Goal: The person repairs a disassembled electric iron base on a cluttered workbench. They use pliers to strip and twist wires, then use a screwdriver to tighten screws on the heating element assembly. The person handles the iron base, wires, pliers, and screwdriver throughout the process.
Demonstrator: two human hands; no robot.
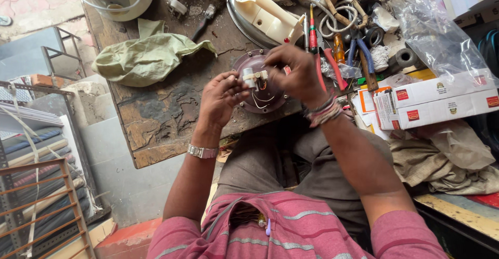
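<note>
Clutter crowds the far side of the worn wooden bench (156, 118): a crumpled pale green cloth (145, 56) to the left, a cream iron body (262, 12) lying on its side beyond the hands, and a tangle of cords and hand tools to the right, among them one red-handled screwdriver (313, 35) and a pair of red-gripped pliers (332, 67). Two long white cartons (442, 100) with red labels lie stacked at the right edge, with a clear plastic bag (442, 35) heaped behind them. One round maroon plate (260, 85) sits on the bench right under the hands, partly hidden by them.

Both hands are raised just over that plate. The left hand (221, 98), a metal watch on its wrist, pinches a small white part (253, 77) with thin wires trailing from it. The right hand (299, 74), threads around its wrist, curls in from above, fingertips closed on the same part's top.
</note>
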